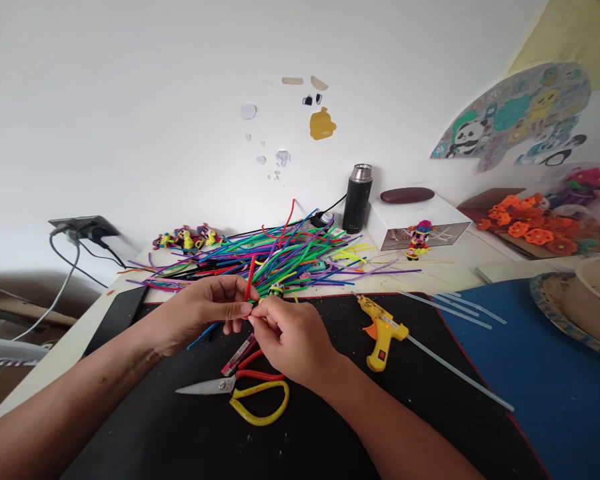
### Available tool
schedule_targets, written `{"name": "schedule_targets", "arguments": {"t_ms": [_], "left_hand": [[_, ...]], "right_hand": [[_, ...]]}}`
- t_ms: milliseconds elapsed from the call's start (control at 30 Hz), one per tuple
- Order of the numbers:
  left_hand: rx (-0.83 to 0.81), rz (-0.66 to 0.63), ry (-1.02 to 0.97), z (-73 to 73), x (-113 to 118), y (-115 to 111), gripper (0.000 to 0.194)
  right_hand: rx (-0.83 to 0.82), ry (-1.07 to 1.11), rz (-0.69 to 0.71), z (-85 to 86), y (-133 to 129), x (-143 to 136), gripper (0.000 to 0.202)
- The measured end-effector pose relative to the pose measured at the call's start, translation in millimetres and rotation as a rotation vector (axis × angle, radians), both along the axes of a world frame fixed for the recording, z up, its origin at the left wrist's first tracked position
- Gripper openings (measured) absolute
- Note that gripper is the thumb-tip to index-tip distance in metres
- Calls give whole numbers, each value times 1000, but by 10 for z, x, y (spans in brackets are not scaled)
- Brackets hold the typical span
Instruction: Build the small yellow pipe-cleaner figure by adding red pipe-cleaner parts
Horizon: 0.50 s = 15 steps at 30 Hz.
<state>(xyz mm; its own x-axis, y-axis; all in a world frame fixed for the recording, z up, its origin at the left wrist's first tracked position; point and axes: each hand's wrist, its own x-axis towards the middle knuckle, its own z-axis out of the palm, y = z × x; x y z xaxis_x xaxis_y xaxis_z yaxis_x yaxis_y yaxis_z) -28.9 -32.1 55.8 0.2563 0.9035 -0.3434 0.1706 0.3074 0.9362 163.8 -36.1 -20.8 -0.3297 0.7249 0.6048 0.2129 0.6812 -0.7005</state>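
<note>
Both hands meet above the black mat (155, 400). Between the fingertips of my left hand (207, 307) is a red pipe cleaner (251, 277), one end of it standing upright. My right hand (295, 333) pinches the lower part of the same pipe cleaner, and its fingers hide most of that end. Just behind the hands a small figure with green, black and yellow bands (276, 291) shows in part. Below them lie scissors (253, 393) with one red and one yellow handle, beside a pink lighter-like item (237, 355).
A heap of coloured pipe cleaners (300, 257) spreads along the wall. To the right lies a yellow glue gun (384, 330) with a glue stick in its back. Farther back stand a black flask (358, 200), a white box (410, 217) and a small pipe-cleaner doll (419, 241).
</note>
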Motion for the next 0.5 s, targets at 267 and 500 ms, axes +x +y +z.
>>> {"name": "schedule_targets", "arguments": {"t_ms": [267, 500], "left_hand": [[-177, 55, -76, -91, -18, 6, 59], [109, 115, -69, -180, 73, -44, 62]], "right_hand": [[212, -180, -12, -44, -23, -5, 18], [-148, 50, 18, 53, 3, 23, 14]]}}
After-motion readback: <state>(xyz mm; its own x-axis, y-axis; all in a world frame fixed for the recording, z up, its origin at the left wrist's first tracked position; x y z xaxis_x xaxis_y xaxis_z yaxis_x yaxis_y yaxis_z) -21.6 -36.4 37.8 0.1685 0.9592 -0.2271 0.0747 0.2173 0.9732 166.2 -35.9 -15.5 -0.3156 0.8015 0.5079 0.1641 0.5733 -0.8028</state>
